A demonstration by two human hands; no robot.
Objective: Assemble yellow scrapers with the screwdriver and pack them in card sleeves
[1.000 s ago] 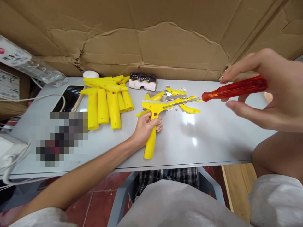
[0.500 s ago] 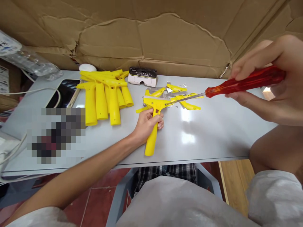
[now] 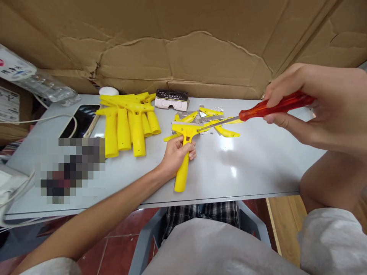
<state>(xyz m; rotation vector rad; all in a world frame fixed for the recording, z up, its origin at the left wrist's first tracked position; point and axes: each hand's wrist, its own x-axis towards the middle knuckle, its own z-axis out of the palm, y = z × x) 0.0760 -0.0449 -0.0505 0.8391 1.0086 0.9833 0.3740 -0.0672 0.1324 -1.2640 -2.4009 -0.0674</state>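
My left hand [image 3: 178, 154] is closed around the neck of a yellow scraper [image 3: 181, 179], whose wide head carries a metal blade along its top edge. In my right hand [image 3: 309, 103] is a screwdriver [image 3: 259, 110] with a clear red handle, gripped between thumb and fingers. Its metal shaft slants down to the left, and the tip meets the right side of the scraper head, at or near a screw. Just behind the head lie loose yellow cover pieces [image 3: 228, 132], metal blades [image 3: 211, 118] and a few small screws.
Several yellow scraper handles [image 3: 139, 133] are piled to the left. A black and white box [image 3: 171, 100] stands at the back by the cardboard [image 3: 183, 57]. Farther left are a phone [image 3: 78, 121] with a white cable, a white oval object [image 3: 109, 91] and a plastic bottle [image 3: 48, 86].
My right hand and the screwdriver have shifted left and slightly lower in view, the tip still at the scraper head. My left hand keeps its hold. The view has tilted a little.
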